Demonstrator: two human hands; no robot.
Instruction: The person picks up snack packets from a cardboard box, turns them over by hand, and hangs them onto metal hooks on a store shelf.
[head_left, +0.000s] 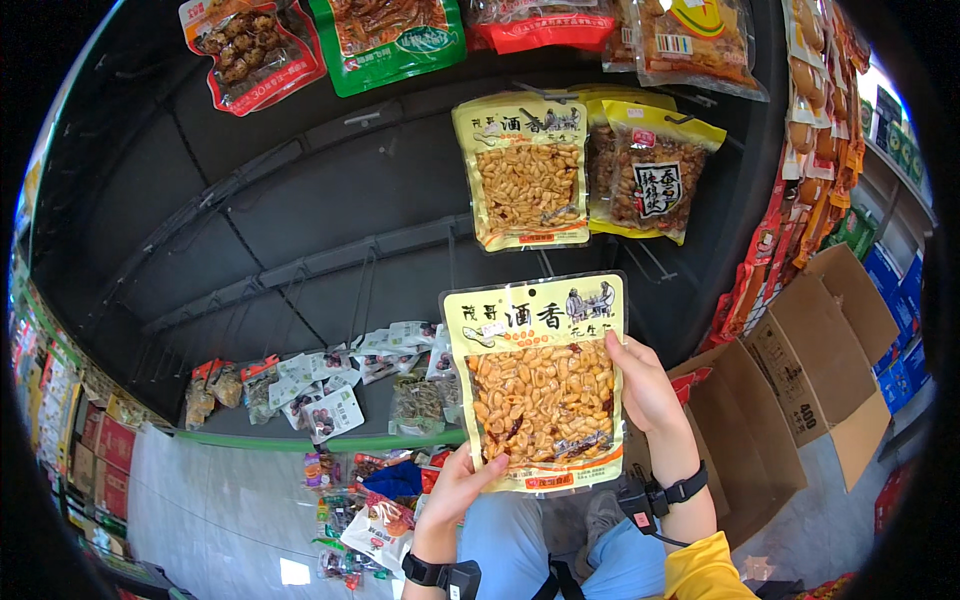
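Note:
A pale yellow bag of peanuts (544, 405) with a clear window is held upright before me, its printed front facing me. My left hand (457, 484) grips its lower left corner, thumb on the front. Around the upper right edge, my right hand (641, 379) pinches the bag with the thumb in front. A punched hole shows near the bag's top edge. Just beyond it, a matching peanut bag (531, 176) hangs on a metal hook. To that bag's right hangs a yellow-topped bag of beans (656, 176).
The dark shelf back panel (315, 195) carries hook rails. Loose snack packets (330, 412) lie on the bottom shelf, with more packets (375, 532) on the floor below. An open cardboard box (757, 420) stands at my right. Egg snack packs (810, 135) hang on the right.

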